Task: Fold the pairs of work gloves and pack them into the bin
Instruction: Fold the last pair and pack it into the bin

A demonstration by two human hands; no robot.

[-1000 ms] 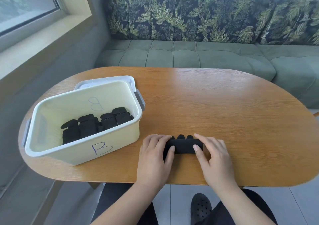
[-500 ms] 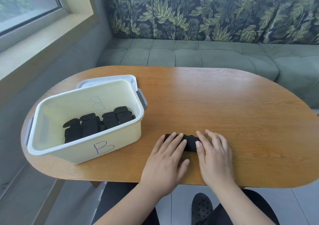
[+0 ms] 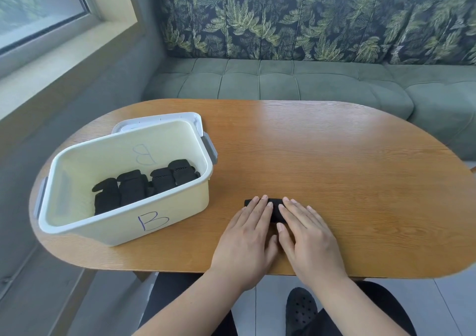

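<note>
A folded pair of black work gloves (image 3: pixel 275 210) lies on the wooden table (image 3: pixel 334 168) near its front edge. My left hand (image 3: pixel 247 237) and my right hand (image 3: pixel 306 235) lie flat on top of it, side by side, fingers stretched forward and pressing it down. Most of the pair is hidden under my palms. To the left stands the cream bin (image 3: pixel 164 214) marked "B". Several folded black glove pairs (image 3: pixel 144 187) sit in a row on its floor.
The bin's white lid (image 3: pixel 159 121) lies under or behind the bin at the table's far left. A green sofa (image 3: pixel 283 80) with leaf-print cushions runs behind the table. A window sill is at the left. My legs and a black shoe show below the table edge.
My hands went from gripping the ends of the rolled pair to lying flat over it, sliding forward. The pair looks flatter and is more covered.
</note>
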